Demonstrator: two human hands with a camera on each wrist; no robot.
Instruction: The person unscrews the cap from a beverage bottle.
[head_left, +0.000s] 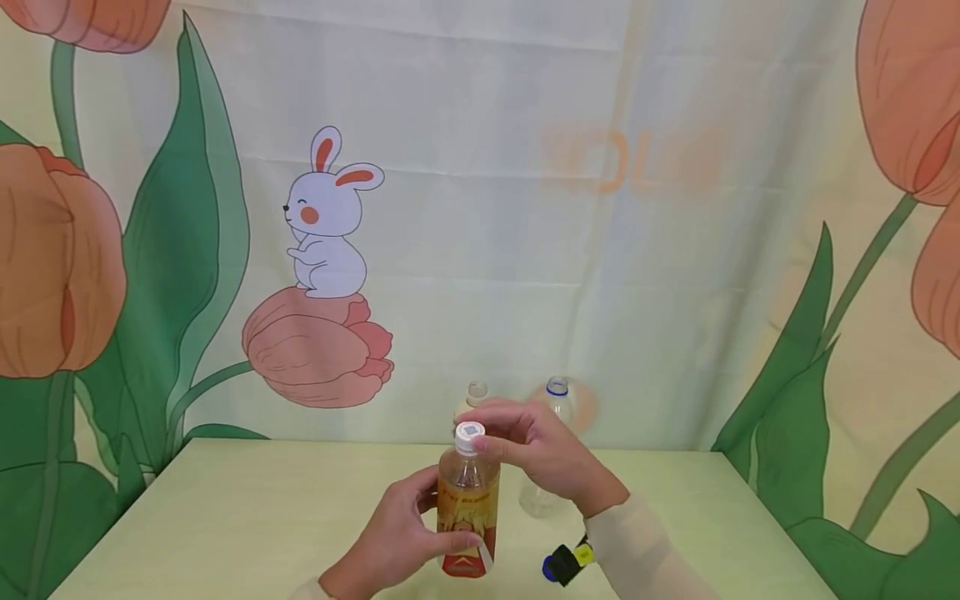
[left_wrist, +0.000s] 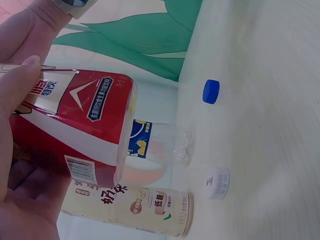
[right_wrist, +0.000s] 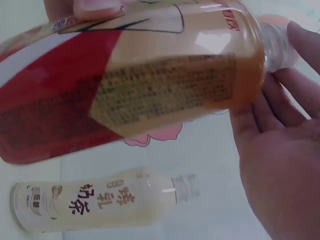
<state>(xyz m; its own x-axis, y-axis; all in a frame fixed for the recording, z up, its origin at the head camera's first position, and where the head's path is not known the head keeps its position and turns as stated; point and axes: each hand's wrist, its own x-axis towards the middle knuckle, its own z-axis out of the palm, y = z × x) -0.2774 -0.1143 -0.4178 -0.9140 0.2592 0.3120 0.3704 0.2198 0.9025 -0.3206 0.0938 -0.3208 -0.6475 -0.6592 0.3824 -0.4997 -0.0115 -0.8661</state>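
My left hand [head_left: 393,529] grips a drink bottle [head_left: 468,508] around its lower body, holding it upright above the table. The bottle has a red and yellow label and a white cap [head_left: 470,433] at its top. My right hand [head_left: 551,454] pinches that cap, thumb on the near side and fingers behind, partly hidden. In the left wrist view the bottle's red base [left_wrist: 95,120] shows between thumb and palm. The right wrist view has the label side of the bottle [right_wrist: 165,90], with the right thumb and fingers around its neck end.
Behind stand a milk tea bottle [right_wrist: 100,200] without a cap and a clear bottle [head_left: 538,500] with a blue neck ring. A blue cap [left_wrist: 211,91] and another white cap [left_wrist: 217,183] lie on the pale table [head_left: 285,500]. A printed curtain [head_left: 465,250] hangs behind.
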